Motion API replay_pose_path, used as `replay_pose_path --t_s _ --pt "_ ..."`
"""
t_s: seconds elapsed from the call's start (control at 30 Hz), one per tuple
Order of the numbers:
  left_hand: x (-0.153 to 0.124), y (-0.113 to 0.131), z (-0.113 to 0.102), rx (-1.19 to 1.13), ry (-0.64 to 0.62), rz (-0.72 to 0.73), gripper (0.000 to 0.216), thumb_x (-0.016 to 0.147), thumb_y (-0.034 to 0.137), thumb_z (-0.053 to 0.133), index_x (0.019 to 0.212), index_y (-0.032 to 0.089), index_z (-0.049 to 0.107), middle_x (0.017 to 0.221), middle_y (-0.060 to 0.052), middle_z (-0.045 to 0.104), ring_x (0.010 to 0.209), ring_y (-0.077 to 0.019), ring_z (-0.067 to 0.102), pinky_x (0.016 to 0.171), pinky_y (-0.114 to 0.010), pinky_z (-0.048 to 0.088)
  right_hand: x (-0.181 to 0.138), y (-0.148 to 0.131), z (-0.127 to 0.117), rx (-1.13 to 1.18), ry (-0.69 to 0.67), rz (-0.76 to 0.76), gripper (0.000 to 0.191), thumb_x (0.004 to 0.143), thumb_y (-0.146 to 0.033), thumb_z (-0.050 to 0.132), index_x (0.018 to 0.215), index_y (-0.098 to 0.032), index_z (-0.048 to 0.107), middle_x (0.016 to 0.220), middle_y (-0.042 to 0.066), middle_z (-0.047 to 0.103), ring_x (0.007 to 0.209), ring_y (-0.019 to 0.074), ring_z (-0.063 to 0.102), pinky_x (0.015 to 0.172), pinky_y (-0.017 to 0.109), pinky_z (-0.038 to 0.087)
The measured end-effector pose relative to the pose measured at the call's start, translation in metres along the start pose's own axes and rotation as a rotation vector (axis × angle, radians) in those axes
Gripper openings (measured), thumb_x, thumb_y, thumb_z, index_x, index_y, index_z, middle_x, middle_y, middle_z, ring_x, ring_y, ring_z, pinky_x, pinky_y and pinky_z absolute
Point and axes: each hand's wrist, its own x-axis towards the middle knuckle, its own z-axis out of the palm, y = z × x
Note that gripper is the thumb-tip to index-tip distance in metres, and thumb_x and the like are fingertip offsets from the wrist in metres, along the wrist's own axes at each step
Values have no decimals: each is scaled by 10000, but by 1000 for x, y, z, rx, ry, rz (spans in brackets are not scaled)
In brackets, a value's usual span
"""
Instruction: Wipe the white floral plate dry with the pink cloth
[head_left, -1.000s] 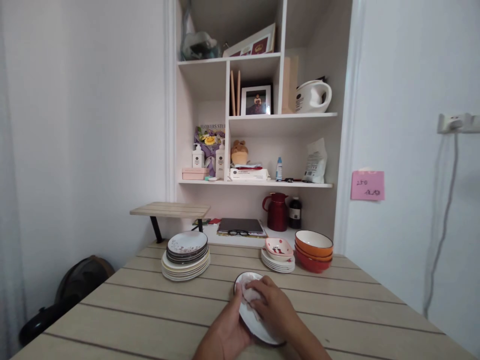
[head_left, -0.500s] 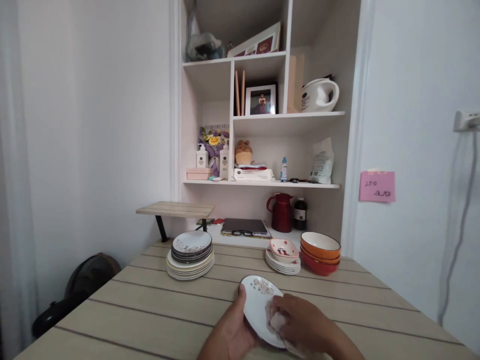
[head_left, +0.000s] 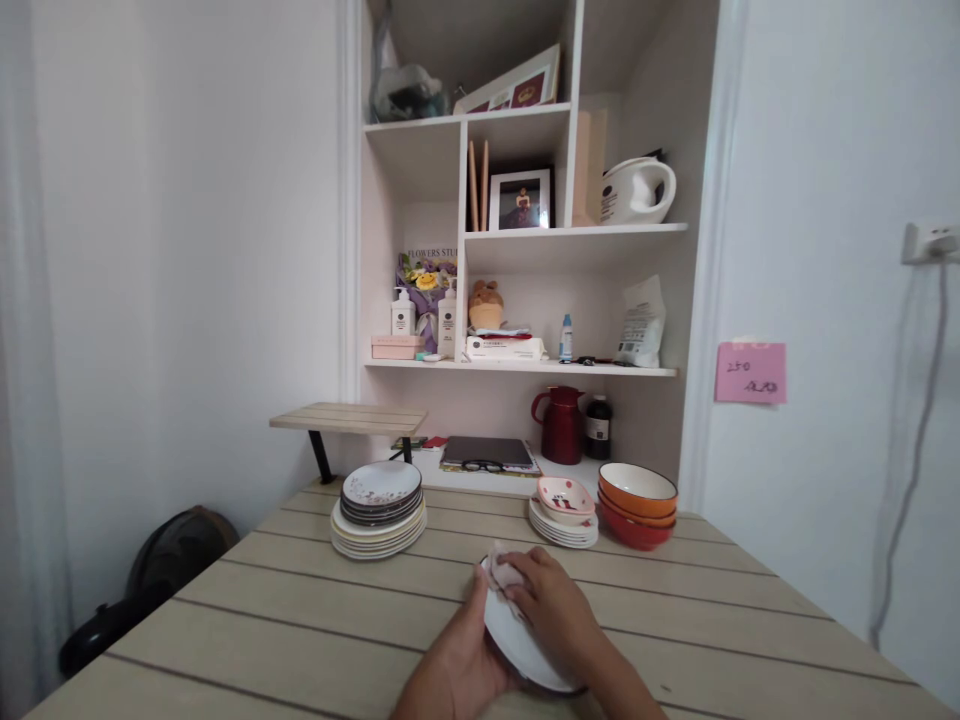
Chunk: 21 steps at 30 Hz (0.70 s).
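A white plate (head_left: pixel 517 640) with a dark rim is tilted above the near part of the table. My left hand (head_left: pixel 466 650) grips its left edge, thumb on the rim and fingers underneath. My right hand (head_left: pixel 551 605) is closed on a crumpled pale tissue (head_left: pixel 501 570) and presses it to the plate's upper left part, covering most of the floral pattern. The far left holds a stack of plates (head_left: pixel 381 490), dark-rimmed floral ones on top of yellowish-white ones.
Small white plates with a pink patterned bowl (head_left: pixel 566 498) on top stand at the back right, beside stacked orange and red bowls (head_left: pixel 637 500). A raised wooden shelf (head_left: pixel 349 418) is at the back left. Behind are a laptop (head_left: pixel 487 453) with glasses and a red jug (head_left: pixel 562 425).
My right hand has moved the tissue from the lower right of the plate up to its upper left edge. My left hand keeps its hold.
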Motion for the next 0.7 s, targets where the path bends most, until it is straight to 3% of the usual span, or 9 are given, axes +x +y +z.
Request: replay_pose_path --t_s 0.13,0.27,0.43,0.57,0.7 --pt "0 1 -6 10 -71 1 706 819 705 464 1261 168 583 1142 -163 690 1083 -316 618 978 -481 394 -2 11 -9 -150 -14 79 393 820 -265 485 1184 -309 627 1102 85 624 1039 251 594 801 328 395" --pt "-1 0 -7 14 -103 7 693 831 698 448 1293 195 562 1132 -152 697 1076 -312 622 972 -486 399 -17 23 -24 -232 -96 121 317 744 -227 523 1027 -268 658 1014 84 669 930 256 624 709 321 373" --pt "-5 1 5 16 -174 17 688 847 692 419 1260 171 592 1132 -166 689 1068 -326 618 949 -487 415 -30 18 -33 8 -241 -38 305 618 -195 599 909 -255 667 944 34 697 863 224 612 732 303 396" --pt "-4 1 11 12 -160 57 642 829 666 492 1232 181 609 1108 -153 694 1035 -322 628 944 -473 418 -23 1 -21 150 -186 -120 408 614 -174 595 1004 -252 683 1038 41 657 942 209 599 820 287 419" --pt "-1 0 6 0 -81 25 603 826 671 494 1189 209 629 1069 -128 708 1021 -308 634 942 -472 418 -9 -6 -5 138 -53 -99 424 723 -196 544 1120 -279 668 1080 60 610 991 199 596 872 283 407"
